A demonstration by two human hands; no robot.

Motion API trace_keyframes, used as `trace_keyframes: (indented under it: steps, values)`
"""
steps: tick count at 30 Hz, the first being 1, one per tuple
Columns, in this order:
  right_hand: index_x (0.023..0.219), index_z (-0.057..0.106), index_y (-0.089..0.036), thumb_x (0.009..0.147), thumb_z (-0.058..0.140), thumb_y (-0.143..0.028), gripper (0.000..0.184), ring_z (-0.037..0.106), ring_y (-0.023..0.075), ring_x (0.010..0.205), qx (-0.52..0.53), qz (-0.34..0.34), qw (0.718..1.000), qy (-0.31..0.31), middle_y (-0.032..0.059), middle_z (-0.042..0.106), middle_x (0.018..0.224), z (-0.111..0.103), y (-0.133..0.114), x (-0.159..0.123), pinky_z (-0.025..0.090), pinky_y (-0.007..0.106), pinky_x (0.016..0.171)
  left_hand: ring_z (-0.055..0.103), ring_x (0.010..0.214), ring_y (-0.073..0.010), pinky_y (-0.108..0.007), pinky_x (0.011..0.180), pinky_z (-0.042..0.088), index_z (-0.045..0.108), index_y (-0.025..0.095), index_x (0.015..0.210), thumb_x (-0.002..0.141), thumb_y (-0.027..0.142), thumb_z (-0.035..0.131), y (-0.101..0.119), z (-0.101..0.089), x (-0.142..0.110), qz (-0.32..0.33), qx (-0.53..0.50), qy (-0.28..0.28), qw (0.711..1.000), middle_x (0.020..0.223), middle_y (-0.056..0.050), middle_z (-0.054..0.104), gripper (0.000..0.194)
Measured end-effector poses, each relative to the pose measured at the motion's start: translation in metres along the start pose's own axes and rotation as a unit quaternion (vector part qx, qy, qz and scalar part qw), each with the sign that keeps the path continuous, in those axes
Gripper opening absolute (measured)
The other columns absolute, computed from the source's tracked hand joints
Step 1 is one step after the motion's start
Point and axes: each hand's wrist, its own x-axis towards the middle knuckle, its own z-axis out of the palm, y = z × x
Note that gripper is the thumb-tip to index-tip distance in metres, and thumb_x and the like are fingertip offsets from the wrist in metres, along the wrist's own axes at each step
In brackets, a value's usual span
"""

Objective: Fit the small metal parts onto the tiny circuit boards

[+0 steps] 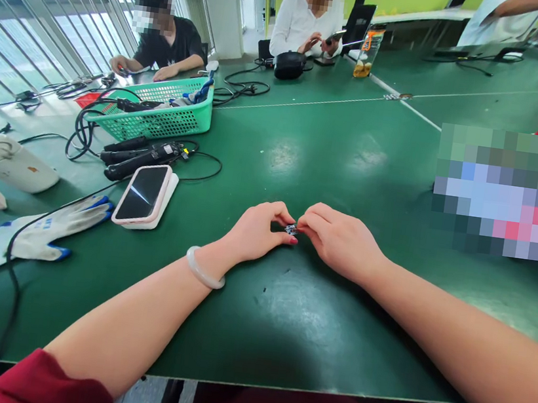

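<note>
A small, shiny silver metal piece (291, 229) is held low over the green table (274, 162); it is too small for me to tell its kind. My left hand (258, 230) is closed in a pinch, with thumb and forefinger on the piece's left side. From the right, my right hand (340, 241) meets it with fingers pressed together. Those fingertips reach the piece's right edge, and whatever lies between them is hidden. A pale bangle (203, 271) circles my left wrist.
Left of my hands lie a phone (144, 193), black cables, black handheld devices (143, 157) and a work glove (48, 225). Behind them stands a green plastic basket (160, 122). People sit across the table (168, 43). A jar (366, 54) stands far back; a blurred patch covers the right.
</note>
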Motion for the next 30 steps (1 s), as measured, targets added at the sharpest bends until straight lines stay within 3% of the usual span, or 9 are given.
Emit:
trace_keyframes:
  steps: [4,8,16,25,30]
  values:
    - [0.087,0.065,-0.019,0.093,0.045,-0.025,0.022,0.058,0.0137,0.07,0.021,0.002,1.0,0.005,0.0034,0.065,0.089,-0.002,0.001,0.0,0.041,0.026,0.059,0.065,0.087,-0.0174,-0.032,0.081,0.047,0.061,0.021,0.081,0.067,0.029,0.076,0.001,0.0,0.0,-0.002,-0.002,-0.004,1.0,0.087,0.001,0.07,0.022]
    - [0.085,0.066,-0.019,0.091,0.048,-0.022,0.019,0.06,0.0142,0.074,0.066,0.067,0.996,0.013,0.0029,0.065,0.091,-0.003,0.01,0.001,0.044,0.026,0.064,0.065,0.088,-0.0186,-0.034,0.083,0.047,0.061,0.02,0.082,0.068,0.03,0.075,0.001,-0.002,0.0,-0.021,0.007,0.012,1.0,0.087,0.0,0.07,0.022]
    - [0.09,0.067,-0.019,0.088,0.056,-0.034,0.019,0.062,0.0177,0.082,0.056,0.145,0.984,-0.084,0.0037,0.065,0.095,0.004,0.019,0.003,0.047,0.031,0.071,0.065,0.08,-0.0152,-0.032,0.078,0.049,0.058,0.017,0.087,0.07,0.027,0.072,-0.007,0.0,0.005,-0.073,-0.142,0.006,0.987,0.086,-0.004,0.071,0.024]
    - [0.081,0.068,-0.021,0.088,0.053,-0.027,0.017,0.06,0.0159,0.077,0.073,0.157,0.978,-0.114,0.0025,0.065,0.089,0.0,0.016,0.004,0.044,0.029,0.068,0.066,0.087,-0.0172,-0.033,0.083,0.047,0.06,0.019,0.084,0.07,0.029,0.073,-0.004,-0.001,0.003,-0.067,-0.063,0.029,0.995,0.089,-0.002,0.072,0.021]
    - [0.101,0.069,-0.025,0.088,0.057,-0.033,0.02,0.061,0.0145,0.076,0.11,0.088,0.985,-0.101,0.0016,0.065,0.095,0.002,0.009,0.001,0.045,0.029,0.069,0.066,0.085,-0.0172,-0.033,0.081,0.048,0.058,0.019,0.084,0.069,0.028,0.072,-0.007,-0.002,0.004,-0.079,-0.058,0.052,0.994,0.089,-0.003,0.071,0.022]
